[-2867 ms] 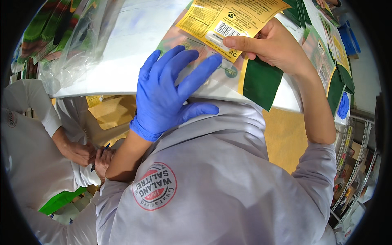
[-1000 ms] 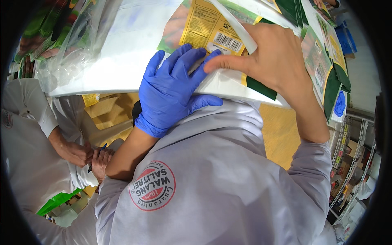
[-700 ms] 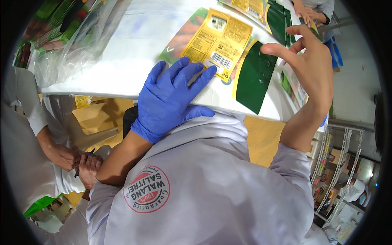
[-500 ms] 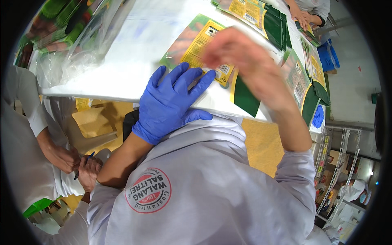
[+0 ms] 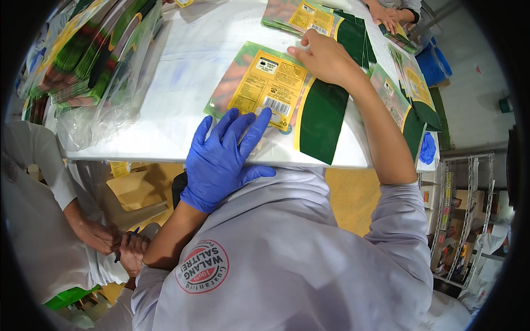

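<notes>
A flat printed food pouch [image 5: 237, 83] lies on the white table, with a yellow label panel, a barcode and a dark green end toward the right. My left hand [image 5: 223, 151], in a blue glove, rests with spread fingers on the pouch's near left edge. Bare, my right hand [image 5: 326, 58] is over the pouch's far right corner; its thumb and forefinger are apart with nothing seen between them, and its other fingers are partly hidden. Just beyond that hand is a stack of similar pouches [image 5: 353, 41].
Bundled pouches [image 5: 94, 60] in a clear plastic bag [image 5: 83, 129] stand at the left. More pouches [image 5: 417, 88] and a crumpled blue glove [image 5: 428, 149] lie at the right. A co-worker's hands [image 5: 113, 243] hold a pen on the left; another person's hands [image 5: 386, 16] are at the far right.
My right hand, blurred over the pouch's middle before, has moved away toward its far right corner, uncovering the label. My left hand stays on the pouch. The view has shifted slightly.
</notes>
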`<state>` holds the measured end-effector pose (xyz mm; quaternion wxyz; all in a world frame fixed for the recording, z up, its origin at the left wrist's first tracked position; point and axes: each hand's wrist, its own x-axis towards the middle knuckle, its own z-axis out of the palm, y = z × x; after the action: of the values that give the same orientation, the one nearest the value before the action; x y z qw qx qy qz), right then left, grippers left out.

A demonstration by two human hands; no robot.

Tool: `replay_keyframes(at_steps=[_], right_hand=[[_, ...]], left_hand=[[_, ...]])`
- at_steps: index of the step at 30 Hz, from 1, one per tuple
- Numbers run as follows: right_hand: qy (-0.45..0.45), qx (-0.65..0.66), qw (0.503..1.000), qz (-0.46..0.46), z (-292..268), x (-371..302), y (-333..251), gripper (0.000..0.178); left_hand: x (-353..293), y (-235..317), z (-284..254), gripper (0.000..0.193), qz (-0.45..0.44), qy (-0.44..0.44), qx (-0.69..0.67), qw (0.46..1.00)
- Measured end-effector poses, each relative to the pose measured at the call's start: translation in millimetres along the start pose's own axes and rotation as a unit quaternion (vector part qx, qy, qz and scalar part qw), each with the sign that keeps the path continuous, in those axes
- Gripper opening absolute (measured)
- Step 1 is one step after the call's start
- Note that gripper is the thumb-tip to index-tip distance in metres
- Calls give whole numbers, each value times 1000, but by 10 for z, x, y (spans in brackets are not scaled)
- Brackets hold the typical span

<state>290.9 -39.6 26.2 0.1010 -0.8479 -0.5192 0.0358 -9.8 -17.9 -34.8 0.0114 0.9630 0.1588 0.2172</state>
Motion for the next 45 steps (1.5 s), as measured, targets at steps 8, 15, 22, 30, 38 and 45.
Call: replay_keyframes(at_steps=[8,15,22,30,38,45], right_hand=[[-96,116,982,-111,-344,-22,371,46],[114,-95,987,-54,-896,1031,1164,33],[314,-210,912,-157,-735,1254,1149,60],[305,-213,877,-303,-953,466,520,24],[-60,368,926,-63,37,1241,-914,89],[13,489,870,64,524,1827,-1439,58]], left_hand=[[93,75,-135,116,1,12,-8,1000],[902,764,-17,99,277,6,-122,953],[1694,1240,632,99,278,-60,-106,953],[827,358,-63,93,111,-99,-84,985],[301,-171,-274,98,24,-81,-72,994],[302,-161,-192,102,32,-61,-111,991]])
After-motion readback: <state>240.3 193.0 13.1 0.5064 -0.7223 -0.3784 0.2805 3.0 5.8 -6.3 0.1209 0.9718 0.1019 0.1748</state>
